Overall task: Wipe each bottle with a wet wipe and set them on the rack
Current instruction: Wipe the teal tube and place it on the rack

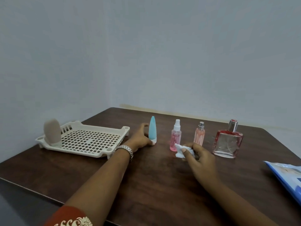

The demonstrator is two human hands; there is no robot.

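A cream plastic rack sits at the table's left with a beige bottle standing in its left end. A pointed light-blue bottle stands upright on the table. My left hand curls round its lower part from the left. Right of it stand a pink spray bottle, a slim peach perfume bottle and a square red-tinted glass perfume bottle. My right hand holds a crumpled white wet wipe just in front of the pink spray bottle.
A blue wet-wipe pack lies at the table's right edge. The dark wooden table stands in a corner against grey walls. Its near edge runs across the lower left.
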